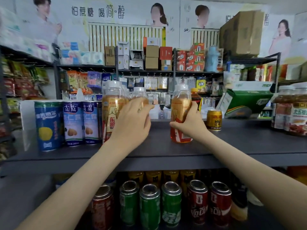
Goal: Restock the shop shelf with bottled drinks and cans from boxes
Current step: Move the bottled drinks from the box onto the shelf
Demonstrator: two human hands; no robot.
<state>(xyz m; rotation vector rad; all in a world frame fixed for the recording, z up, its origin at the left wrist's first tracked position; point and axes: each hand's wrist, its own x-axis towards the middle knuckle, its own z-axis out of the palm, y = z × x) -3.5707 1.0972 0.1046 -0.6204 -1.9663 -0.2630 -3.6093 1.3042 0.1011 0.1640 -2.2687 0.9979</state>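
The right hand [187, 123] has its fingers curled tightly around the lower half of an upright clear plastic bottle of amber drink with a white cap and orange-red label [180, 112], whose base stands on the dark grey shop shelf [232, 140]. The left hand [132, 122] spreads its fingers over a cluster of matching amber bottles [113, 110] at the shelf's middle left, resting against them with the fingertips bent round one at the back; a firm grip on any single bottle cannot be told. Just left of the cluster stand three tall blue-and-white cans [69, 122]. Right of the held bottle, a short gold can [214, 120] sits near a dark bottle with a yellow cap [195, 97]. Below the shelf, red and green cans [166, 205] fill the lower tier.
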